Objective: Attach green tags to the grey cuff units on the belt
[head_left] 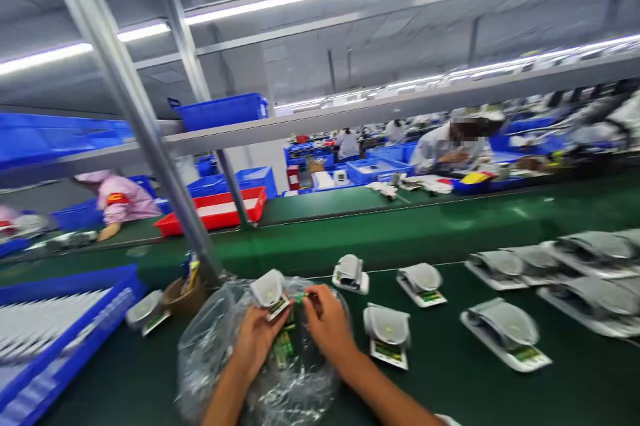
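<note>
Set at far left on the green tabletop (430, 379): a blue tray (65, 339) of white strips. Held over a crumpled clear bag (210, 359): a grey pouch (267, 287) with a stiff card (278, 308), left hand (256, 341) beneath, fingers clenched on it. Judged light and soft, safest held by the card. Just beside, right hand (327, 327), fingers pinched on a small green strip (300, 297). Laid out further right: more pouches (503, 323).

A factory floor — long green assembly line (320, 239), blue bins (220, 113).
</note>
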`<state>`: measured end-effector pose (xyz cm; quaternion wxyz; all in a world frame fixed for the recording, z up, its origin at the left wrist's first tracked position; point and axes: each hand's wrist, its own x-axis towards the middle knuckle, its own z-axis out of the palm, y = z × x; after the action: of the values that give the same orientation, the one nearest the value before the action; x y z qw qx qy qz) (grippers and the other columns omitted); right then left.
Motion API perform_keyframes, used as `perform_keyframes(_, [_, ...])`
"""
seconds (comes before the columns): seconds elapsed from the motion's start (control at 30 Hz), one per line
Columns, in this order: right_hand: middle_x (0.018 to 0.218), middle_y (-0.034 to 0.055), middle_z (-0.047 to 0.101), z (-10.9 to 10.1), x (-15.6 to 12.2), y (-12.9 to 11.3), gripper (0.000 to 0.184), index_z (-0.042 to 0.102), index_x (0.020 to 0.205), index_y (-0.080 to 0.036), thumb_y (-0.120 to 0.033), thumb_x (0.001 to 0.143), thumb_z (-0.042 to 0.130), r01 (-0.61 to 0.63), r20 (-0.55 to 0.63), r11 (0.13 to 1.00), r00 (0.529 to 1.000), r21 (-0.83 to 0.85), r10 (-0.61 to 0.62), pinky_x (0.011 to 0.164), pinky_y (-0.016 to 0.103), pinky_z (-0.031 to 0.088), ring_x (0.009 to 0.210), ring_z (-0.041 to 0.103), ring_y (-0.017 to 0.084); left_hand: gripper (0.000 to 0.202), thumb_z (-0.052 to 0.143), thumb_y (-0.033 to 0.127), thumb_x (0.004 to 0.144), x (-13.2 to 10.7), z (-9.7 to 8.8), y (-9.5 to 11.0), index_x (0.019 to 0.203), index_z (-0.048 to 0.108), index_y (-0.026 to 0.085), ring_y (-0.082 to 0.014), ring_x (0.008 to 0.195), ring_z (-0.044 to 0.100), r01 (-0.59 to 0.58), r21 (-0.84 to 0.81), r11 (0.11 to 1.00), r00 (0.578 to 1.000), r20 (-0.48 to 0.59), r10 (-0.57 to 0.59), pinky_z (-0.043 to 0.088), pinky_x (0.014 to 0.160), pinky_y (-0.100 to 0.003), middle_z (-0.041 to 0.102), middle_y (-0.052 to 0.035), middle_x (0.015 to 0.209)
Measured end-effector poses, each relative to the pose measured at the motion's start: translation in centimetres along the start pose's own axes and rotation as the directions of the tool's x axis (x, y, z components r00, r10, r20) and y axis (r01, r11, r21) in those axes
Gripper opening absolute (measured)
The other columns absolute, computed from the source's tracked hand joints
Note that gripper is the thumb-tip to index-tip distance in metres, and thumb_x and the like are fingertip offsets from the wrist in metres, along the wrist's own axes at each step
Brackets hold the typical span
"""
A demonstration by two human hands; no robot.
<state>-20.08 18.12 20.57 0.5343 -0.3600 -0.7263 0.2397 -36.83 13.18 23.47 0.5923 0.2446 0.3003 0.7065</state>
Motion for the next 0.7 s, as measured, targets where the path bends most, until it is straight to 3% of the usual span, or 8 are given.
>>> perform_keyframes(0.1, [0.11, 0.0124, 0.071, -0.1, -0.3, 0.0, 0.029, 0.069, 0.113, -0.017, -0.038, 0.102, 0.052, 0.029, -0.031, 0.992, 0.999, 0.126, -0.025, 0.085, 0.037, 0.057, 0.099, 0.069, 0.024, 0.071, 0.067, 0.003, 0.07, -0.3, -0.4, -0.5, 0.138, 0.052, 0.012, -0.0308, 0.109, 0.074, 0.002, 0.03, 1.0, 1.0, 0.004, -0.002, 0.061, 0.1, -0.044, 0.076, -0.0159, 0.116])
perform_keyframes(0.23, [0.103, 0.008, 0.076, 0.0, -1.0, -0.2, 0.017, 0.074, 0.104, -0.02, -0.032, 0.098, 0.064, 0.14, -0.084, 0.976, 0.988, 0.169, -0.127, 0.086, 0.035, 0.058, 0.096, 0.072, 0.022, 0.067, 0.071, 0.002, 0.07, -0.8, -0.3, -1.4, 0.133, 0.052, 0.014, -0.0241, 0.105, 0.073, 0.013, 0.057, 0.998, 1.0, -0.004, -0.012, 0.061, 0.097, -0.039, 0.074, -0.0141, 0.123])
perform_keyframes(0.37, [0.092, 0.0034, 0.075, 0.5, -1.3, 0.2, 0.011, 0.073, 0.093, -0.021, -0.028, 0.097, 0.066, 0.272, -0.105, 0.955, 0.96, 0.122, -0.26, 0.076, 0.028, 0.058, 0.085, 0.073, 0.019, 0.069, 0.084, 0.01, 0.065, -1.5, 0.0, -2.0, 0.127, 0.054, 0.014, -0.0249, 0.105, 0.072, 0.042, 0.092, 0.995, 0.998, 0.038, -0.046, 0.06, 0.092, -0.036, 0.071, -0.0168, 0.126])
perform_keyframes(0.57, [0.083, -0.0012, 0.071, 1.1, -1.5, 0.9, 0.026, 0.068, 0.088, -0.025, -0.044, 0.103, 0.059, 0.474, -0.161, 0.88, 0.867, -0.025, -0.472, 0.068, 0.023, 0.058, 0.074, 0.073, 0.015, 0.074, 0.097, 0.032, 0.063, -2.3, 0.1, -2.5, 0.124, 0.058, 0.019, -0.0209, 0.104, 0.071, -0.012, 0.163, 0.986, 0.991, 0.132, -0.01, 0.056, 0.088, -0.031, 0.072, -0.0111, 0.121])
perform_keyframes(0.7, [0.082, -0.0008, 0.07, 1.2, -1.6, 1.0, 0.031, 0.069, 0.092, -0.026, -0.049, 0.106, 0.054, 0.527, -0.143, 0.848, 0.836, -0.062, -0.53, 0.068, 0.02, 0.059, 0.073, 0.074, 0.014, 0.072, 0.095, 0.033, 0.066, -2.5, 0.0, -2.7, 0.125, 0.056, 0.02, -0.0232, 0.108, 0.071, -0.032, 0.21, 0.977, 0.991, 0.134, 0.004, 0.055, 0.088, -0.031, 0.071, -0.0125, 0.124])
